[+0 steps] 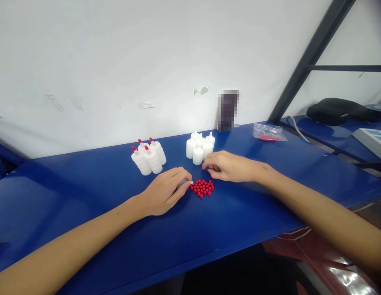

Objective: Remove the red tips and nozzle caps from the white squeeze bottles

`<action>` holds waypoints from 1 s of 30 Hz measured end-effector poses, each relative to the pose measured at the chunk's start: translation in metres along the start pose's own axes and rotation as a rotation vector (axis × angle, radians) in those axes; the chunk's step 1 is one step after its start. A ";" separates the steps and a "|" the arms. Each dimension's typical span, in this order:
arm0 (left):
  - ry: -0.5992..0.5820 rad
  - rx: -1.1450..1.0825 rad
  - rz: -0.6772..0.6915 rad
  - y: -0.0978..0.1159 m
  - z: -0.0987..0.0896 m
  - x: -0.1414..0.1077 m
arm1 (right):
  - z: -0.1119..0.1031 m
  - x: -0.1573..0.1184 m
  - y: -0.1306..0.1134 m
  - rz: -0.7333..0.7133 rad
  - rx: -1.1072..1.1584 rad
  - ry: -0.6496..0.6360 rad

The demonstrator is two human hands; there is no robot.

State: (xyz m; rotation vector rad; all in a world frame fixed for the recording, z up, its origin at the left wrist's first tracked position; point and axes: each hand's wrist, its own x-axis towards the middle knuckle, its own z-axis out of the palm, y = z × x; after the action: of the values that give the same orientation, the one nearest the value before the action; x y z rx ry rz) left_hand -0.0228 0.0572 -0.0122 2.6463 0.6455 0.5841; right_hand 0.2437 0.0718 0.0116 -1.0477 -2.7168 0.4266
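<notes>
My left hand (167, 191) is closed in a pinch around a small whitish nozzle piece (191, 182), whose narrow tip points right over a pile of small red caps (201, 188). Most of that piece is hidden by my fingers. Just right of and behind the pile, my right hand (223, 166) has its fingers curled together; whatever they may hold is hidden. Beyond it stands a cluster of short white cylindrical containers (198, 155), some with pointed nozzles. Farther left, several white squeeze bottles (152, 160) stand upright, with red caps on their nozzle tips.
A clear plastic bag (269, 133) with red pieces lies at the back right of the blue table (190, 241). A blurred-out dark rectangular object (228, 110) leans on the white wall (165, 61). A dark metal frame (307, 61) rises at the right.
</notes>
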 end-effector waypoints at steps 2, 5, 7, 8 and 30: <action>0.001 -0.005 0.001 0.000 0.000 0.000 | 0.002 0.000 0.004 -0.044 -0.023 0.042; 0.006 -0.017 0.007 -0.001 0.001 -0.001 | 0.004 0.001 0.006 -0.069 -0.022 0.071; 0.006 -0.023 0.012 -0.002 0.001 -0.002 | 0.005 0.001 0.005 -0.071 -0.014 0.097; 0.008 -0.024 0.014 -0.002 0.002 -0.002 | 0.005 0.001 0.004 -0.071 -0.007 0.111; 0.025 -0.007 0.028 -0.003 0.003 -0.001 | 0.011 0.007 0.000 0.135 0.429 0.119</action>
State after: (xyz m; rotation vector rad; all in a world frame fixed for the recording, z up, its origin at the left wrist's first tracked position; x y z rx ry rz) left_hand -0.0238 0.0585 -0.0163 2.6492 0.6131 0.6269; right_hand 0.2357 0.0740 0.0018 -1.0903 -2.3110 0.8903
